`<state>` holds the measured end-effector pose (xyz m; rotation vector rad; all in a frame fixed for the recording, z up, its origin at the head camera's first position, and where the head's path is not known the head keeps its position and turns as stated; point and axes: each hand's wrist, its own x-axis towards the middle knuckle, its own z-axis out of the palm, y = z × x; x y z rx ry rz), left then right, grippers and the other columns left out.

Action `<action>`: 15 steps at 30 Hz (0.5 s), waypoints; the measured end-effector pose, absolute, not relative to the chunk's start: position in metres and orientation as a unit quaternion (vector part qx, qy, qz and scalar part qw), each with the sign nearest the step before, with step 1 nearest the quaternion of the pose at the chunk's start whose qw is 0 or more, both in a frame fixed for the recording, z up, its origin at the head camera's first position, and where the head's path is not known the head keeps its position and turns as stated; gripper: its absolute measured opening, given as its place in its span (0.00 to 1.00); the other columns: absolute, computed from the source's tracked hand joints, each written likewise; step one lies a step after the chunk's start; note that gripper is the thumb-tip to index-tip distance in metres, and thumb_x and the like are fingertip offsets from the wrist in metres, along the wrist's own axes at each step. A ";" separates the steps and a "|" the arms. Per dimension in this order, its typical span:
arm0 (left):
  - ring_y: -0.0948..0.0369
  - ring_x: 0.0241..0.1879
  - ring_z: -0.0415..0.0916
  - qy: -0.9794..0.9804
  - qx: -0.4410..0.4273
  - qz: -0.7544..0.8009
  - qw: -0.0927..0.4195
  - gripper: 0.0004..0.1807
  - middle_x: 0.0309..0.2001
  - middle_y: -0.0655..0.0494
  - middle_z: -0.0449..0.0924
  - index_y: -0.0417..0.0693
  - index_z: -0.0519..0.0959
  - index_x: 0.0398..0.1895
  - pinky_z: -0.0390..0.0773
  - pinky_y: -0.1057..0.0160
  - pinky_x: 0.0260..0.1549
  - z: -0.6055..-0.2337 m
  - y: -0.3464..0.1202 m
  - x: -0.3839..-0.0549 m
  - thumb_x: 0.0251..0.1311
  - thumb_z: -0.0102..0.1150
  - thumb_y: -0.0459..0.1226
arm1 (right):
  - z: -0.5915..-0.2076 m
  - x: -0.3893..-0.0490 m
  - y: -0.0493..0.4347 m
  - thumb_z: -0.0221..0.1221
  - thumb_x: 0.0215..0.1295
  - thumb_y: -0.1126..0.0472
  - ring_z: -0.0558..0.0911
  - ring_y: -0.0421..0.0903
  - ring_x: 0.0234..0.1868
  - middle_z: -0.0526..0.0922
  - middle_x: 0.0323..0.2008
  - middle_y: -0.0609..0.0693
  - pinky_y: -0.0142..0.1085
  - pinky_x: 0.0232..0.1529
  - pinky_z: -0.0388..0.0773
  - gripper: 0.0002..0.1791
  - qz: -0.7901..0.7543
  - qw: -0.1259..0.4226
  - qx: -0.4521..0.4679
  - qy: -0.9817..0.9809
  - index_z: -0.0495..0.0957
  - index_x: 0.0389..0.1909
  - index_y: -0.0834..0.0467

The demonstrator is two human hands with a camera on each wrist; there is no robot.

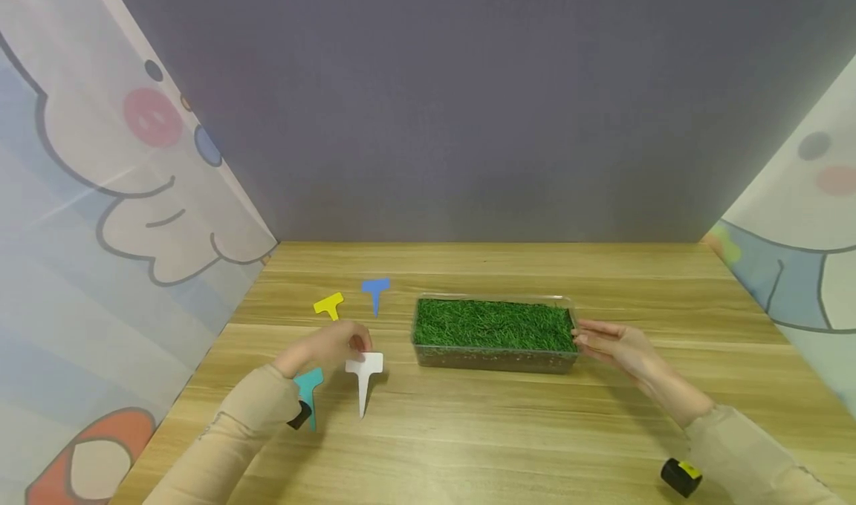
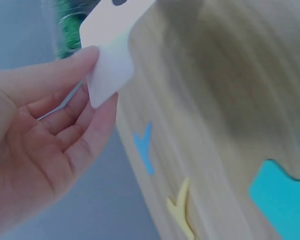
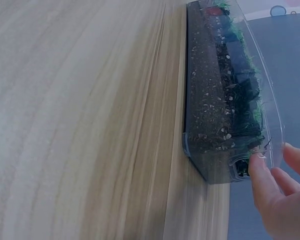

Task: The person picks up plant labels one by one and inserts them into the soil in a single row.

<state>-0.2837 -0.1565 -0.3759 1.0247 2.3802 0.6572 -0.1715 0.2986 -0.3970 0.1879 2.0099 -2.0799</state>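
Observation:
My left hand (image 1: 334, 343) pinches the head of a white T-shaped plant label (image 1: 363, 375) between thumb and fingers; its pointed stem hangs down over the table. Close up in the left wrist view, the thumb lies on the white label (image 2: 112, 60). To the right stands a long clear plastic box (image 1: 495, 360) filled with dark soil and topped with green grass (image 1: 495, 325). At the box's right end, my right hand (image 1: 622, 347) holds the rim, as the right wrist view of the box (image 3: 210, 100) also shows.
A teal label (image 1: 309, 388) lies partly under the left wrist. Farther back lie a yellow label (image 1: 330, 304) and a blue label (image 1: 376, 287) on the wooden table (image 1: 495, 445). A grey panel (image 1: 481, 119) stands behind, with printed cartoon sheets (image 1: 134, 215) along the sides.

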 end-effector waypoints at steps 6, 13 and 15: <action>0.65 0.28 0.70 0.843 0.397 0.273 0.239 0.02 0.28 0.58 0.75 0.40 0.77 0.28 0.74 0.69 0.30 -0.360 -0.155 -0.289 0.51 0.58 0.28 | -0.397 -0.173 0.301 0.56 0.58 0.64 0.79 0.36 0.41 0.77 0.48 0.53 0.33 0.48 0.72 0.36 -0.715 0.130 0.064 0.684 0.49 0.60 0.74; 0.65 0.27 0.71 0.837 0.394 0.294 0.242 0.02 0.27 0.58 0.76 0.41 0.78 0.29 0.74 0.68 0.27 -0.335 -0.152 -0.288 0.52 0.58 0.31 | -0.394 -0.176 0.302 0.58 0.55 0.67 0.80 0.39 0.40 0.80 0.41 0.50 0.33 0.46 0.74 0.35 -0.737 0.139 0.081 0.657 0.51 0.59 0.75; 0.64 0.28 0.72 0.835 0.391 0.301 0.243 0.02 0.28 0.57 0.76 0.42 0.78 0.30 0.75 0.66 0.27 -0.327 -0.151 -0.288 0.53 0.58 0.32 | -0.394 -0.177 0.303 0.59 0.54 0.68 0.80 0.40 0.39 0.81 0.39 0.49 0.33 0.45 0.74 0.34 -0.740 0.141 0.083 0.652 0.53 0.58 0.75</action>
